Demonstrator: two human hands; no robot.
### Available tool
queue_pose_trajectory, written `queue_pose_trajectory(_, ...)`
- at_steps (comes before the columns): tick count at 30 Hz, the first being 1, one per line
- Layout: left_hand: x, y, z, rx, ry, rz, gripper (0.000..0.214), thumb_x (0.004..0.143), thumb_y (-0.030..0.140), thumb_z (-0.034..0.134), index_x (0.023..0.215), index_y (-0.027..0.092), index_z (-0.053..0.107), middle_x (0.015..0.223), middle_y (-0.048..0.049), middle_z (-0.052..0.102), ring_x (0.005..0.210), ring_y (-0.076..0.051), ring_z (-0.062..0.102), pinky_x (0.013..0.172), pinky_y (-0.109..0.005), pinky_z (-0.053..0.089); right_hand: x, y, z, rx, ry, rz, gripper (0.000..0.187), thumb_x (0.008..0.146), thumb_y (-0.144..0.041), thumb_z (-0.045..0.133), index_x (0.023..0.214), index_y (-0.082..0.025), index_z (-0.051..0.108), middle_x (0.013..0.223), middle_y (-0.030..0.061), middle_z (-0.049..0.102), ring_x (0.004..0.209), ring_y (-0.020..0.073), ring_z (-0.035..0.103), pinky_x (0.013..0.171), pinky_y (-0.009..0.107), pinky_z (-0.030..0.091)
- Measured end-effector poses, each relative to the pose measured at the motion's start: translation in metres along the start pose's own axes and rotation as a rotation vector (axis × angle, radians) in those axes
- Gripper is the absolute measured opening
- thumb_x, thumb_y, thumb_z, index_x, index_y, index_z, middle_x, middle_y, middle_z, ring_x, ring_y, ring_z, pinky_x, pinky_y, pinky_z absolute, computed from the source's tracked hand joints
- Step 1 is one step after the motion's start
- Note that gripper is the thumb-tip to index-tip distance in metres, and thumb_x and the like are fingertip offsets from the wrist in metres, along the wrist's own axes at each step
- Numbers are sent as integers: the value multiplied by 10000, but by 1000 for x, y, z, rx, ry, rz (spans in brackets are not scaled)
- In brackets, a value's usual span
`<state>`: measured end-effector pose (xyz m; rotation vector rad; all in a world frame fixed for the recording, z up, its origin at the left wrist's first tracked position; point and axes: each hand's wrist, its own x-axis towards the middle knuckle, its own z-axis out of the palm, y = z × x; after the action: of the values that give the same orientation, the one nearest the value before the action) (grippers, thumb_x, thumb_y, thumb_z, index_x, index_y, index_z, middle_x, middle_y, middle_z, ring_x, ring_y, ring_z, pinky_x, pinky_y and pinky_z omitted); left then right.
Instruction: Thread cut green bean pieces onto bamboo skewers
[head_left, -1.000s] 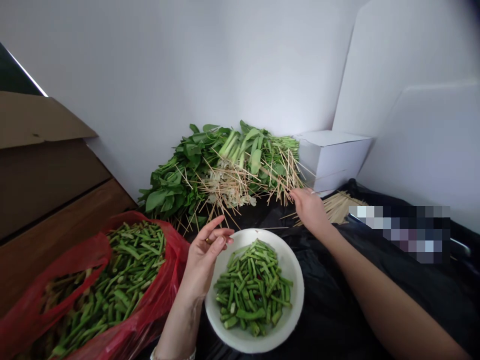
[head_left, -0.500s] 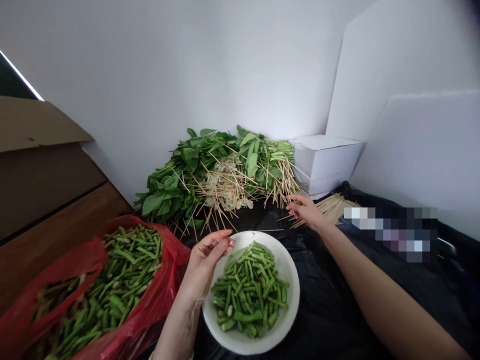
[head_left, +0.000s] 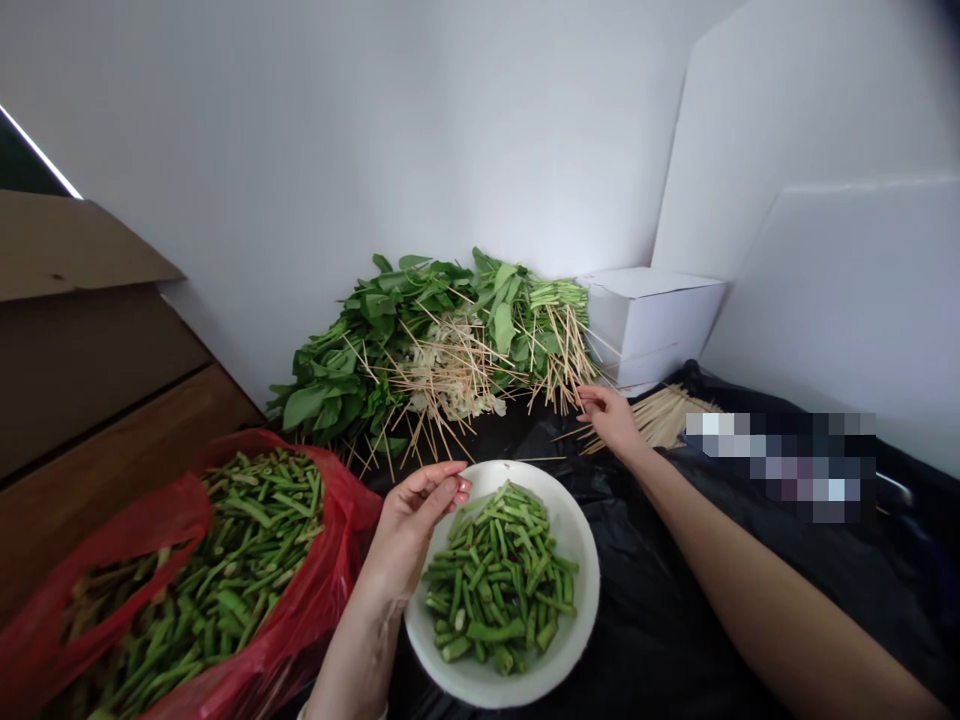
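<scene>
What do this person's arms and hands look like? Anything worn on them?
The left arm and right arm are bare, with no sleeves or gloves in view. The left hand has a pale band at its wrist, probably a bracelet, cut off by the picture's edge. The right hand shows nothing worn.

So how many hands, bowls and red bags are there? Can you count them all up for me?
Hands: 2 (left hand, right hand)
White bowls: 1 (white bowl)
Red bags: 1 (red plastic bag)
Total: 4
</scene>
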<state>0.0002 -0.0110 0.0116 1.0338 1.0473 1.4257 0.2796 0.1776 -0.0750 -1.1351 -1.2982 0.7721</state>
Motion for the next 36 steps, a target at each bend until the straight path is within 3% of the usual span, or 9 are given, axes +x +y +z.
queue_pose_trajectory(5, 0, -2, -2, -9, -4, -6, 271, 708, 303, 806, 937, 164, 766, 798, -49, 727, 713, -104, 620, 707, -187, 485, -8, -2, 8, -184, -70, -73, 293, 810, -156, 507, 1040, -141, 688, 954, 91, 691, 703, 149, 657, 627, 304, 587)
queue_pose_trajectory(8, 1, -3, -3, -19, -7, -14, 271, 708, 302, 808, 938, 167, 764, 795, -45, 728, 717, -101, 623, 714, -183, 489, -10, -8, 8, -304, -115, -124, 281, 809, -120, 514, 1011, -156, 707, 928, 72, 719, 755, 163, 674, 686, 308, 577)
queue_pose_trajectory(13, 3, -3, -3, -16, -7, -18, 279, 706, 303, 811, 945, 167, 764, 798, -45, 737, 711, -95, 631, 701, -169, 496, -2, -28, -17, -577, -39, -177, 299, 854, -154, 482, 1046, -178, 711, 1047, 70, 721, 988, 200, 649, 939, 356, 481)
queue_pose_trajectory(17, 3, -2, -3, -9, -2, -28, 288, 683, 301, 827, 930, 165, 767, 797, -50, 746, 706, -94, 639, 699, -160, 502, 4, -39, -41, -833, 21, -123, 355, 872, -151, 420, 1091, -164, 699, 1101, 110, 702, 1032, 241, 628, 953, 366, 436)
queue_pose_trajectory(22, 3, -2, -3, -16, 4, -34, 284, 681, 296, 827, 928, 168, 767, 804, -48, 750, 708, -94, 647, 701, -155, 508, -2, -43, -42, -1075, -168, -71, 277, 779, -88, 507, 891, -185, 741, 938, 111, 719, 944, 231, 645, 855, 298, 442)
queue_pose_trajectory(29, 4, -3, -3, -3, 1, -21, 276, 684, 284, 824, 930, 171, 768, 806, -44, 749, 710, -93, 650, 701, -153, 509, -11, -32, -29, -1262, -450, -150, 338, 777, -50, 518, 1008, -191, 719, 1011, 126, 684, 962, 216, 635, 840, 281, 430)
queue_pose_trajectory(36, 4, -6, -6, 126, -14, 12, 252, 732, 302, 782, 953, 185, 758, 783, -33, 740, 716, -111, 643, 699, -189, 502, -14, -32, -26, -1358, -448, -217, 247, 880, -124, 452, 978, -155, 677, 1003, 135, 669, 919, 208, 635, 776, 273, 428)
